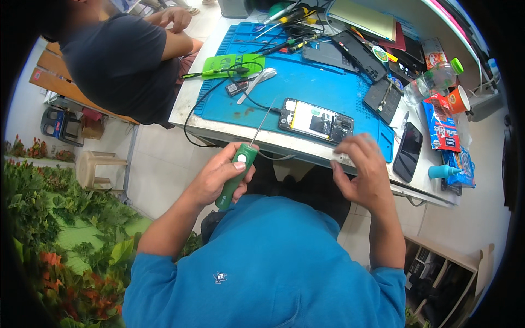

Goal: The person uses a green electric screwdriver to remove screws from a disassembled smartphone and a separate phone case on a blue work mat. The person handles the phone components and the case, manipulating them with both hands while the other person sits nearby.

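Note:
My left hand [227, 175] is closed around the handle of a green powered hand tool [235, 185] with a round white button and a long thin metal shaft. The shaft points up toward the bench edge, left of an opened phone [314, 121]. That phone lies on a blue repair mat [229, 109], its back cover off and its battery and inner parts bare. A black cable [257, 105] runs to its left end. Near the phone's right end, in front of the bench edge, my right hand [363, 169] is raised, slightly blurred, with curled fingers apart and nothing in it.
Phone shells [384, 100], screwdrivers [281, 12] and cables crowd the mat's back. On the right are a dark phone [408, 152], a bottle [432, 82], snack packs [442, 123] and a teal dispenser [442, 171]. A person [117, 63] sits at the left.

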A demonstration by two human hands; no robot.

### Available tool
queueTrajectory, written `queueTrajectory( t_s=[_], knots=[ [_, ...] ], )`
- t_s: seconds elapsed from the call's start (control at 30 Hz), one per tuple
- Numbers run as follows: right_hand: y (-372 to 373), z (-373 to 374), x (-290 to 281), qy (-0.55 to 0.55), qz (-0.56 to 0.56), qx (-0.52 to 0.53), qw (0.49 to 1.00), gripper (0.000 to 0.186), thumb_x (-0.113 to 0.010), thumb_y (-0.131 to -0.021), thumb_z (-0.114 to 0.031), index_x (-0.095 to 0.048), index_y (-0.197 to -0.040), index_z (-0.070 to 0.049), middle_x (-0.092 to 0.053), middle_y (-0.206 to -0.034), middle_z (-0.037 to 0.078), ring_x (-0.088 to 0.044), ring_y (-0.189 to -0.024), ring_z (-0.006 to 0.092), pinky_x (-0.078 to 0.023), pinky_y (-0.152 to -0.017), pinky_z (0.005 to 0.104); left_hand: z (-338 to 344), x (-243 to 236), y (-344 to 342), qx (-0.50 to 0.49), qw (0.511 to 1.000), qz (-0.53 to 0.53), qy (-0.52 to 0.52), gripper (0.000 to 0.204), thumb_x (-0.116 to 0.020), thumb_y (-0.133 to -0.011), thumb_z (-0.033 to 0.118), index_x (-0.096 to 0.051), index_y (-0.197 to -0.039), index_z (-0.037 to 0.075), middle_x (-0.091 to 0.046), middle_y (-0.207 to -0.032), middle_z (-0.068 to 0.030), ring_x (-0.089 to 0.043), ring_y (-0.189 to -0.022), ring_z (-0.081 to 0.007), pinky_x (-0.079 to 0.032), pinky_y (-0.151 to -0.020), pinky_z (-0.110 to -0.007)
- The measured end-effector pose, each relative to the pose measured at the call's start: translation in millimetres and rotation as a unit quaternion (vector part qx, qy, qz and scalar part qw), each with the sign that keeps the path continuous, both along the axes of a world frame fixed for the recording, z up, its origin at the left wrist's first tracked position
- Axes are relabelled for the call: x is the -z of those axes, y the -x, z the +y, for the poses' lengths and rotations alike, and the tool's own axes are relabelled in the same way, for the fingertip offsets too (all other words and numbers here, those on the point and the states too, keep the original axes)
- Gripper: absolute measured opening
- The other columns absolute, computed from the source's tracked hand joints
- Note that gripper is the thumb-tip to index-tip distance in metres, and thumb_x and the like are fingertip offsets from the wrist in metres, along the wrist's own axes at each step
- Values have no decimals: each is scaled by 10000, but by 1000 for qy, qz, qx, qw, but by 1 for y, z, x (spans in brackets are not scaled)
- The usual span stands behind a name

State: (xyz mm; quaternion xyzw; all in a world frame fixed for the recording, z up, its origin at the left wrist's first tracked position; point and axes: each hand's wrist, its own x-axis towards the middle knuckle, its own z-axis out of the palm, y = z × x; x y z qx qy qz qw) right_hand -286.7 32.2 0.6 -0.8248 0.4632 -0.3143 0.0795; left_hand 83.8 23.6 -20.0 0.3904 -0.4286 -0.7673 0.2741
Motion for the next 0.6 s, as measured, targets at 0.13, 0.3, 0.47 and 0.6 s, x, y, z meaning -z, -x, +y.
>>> queueTrajectory(
  t_s=[0.13, 0.3, 0.47, 0.6],
  knots=[
    [17, -19, 2, -33, 81, 88, 992, 737, -894, -900, -250, -640, -1550, -11, -684, -1542, 236, -577, -1499, 436, -440, -1272, 541, 8, 9, 9, 20, 996, 29, -83, 575, -515, -1196, 407, -485, -1638, 39, -646, -1038, -157, -632, -625, -161, -546, -533, -314],
    [33, -36, 6, -83, 80, 73, 991, 751, -953, -856, -275, -690, -1499, 9, -719, -1481, 244, -626, -1445, 434, -499, -1248, 512, 23, 16, 23, 5, 993, 30, -111, 565, -479, -1217, 445, -525, -1582, 18, -644, -988, -150, -608, -600, -149, -525, -501, -306],
    [38, -43, 6, -74, 43, 45, 995, 745, -1020, -769, -312, -754, -1376, 28, -761, -1336, 219, -692, -1285, 415, -571, -1136, 488, 30, 15, 27, -14, 994, 24, -104, 560, -469, -1220, 454, -531, -1561, 15, -630, -967, -129, -583, -586, -135, -517, -493, -301],
    [34, -41, 7, -65, 31, 39, 997, 749, -1045, -726, -344, -769, -1313, 31, -766, -1242, 190, -705, -1190, 394, -581, -1075, 496, 31, 10, 29, -27, 994, 16, -104, 556, -458, -1224, 458, -534, -1557, 21, -619, -949, -116, -570, -581, -125, -512, -488, -297]
  ],
)
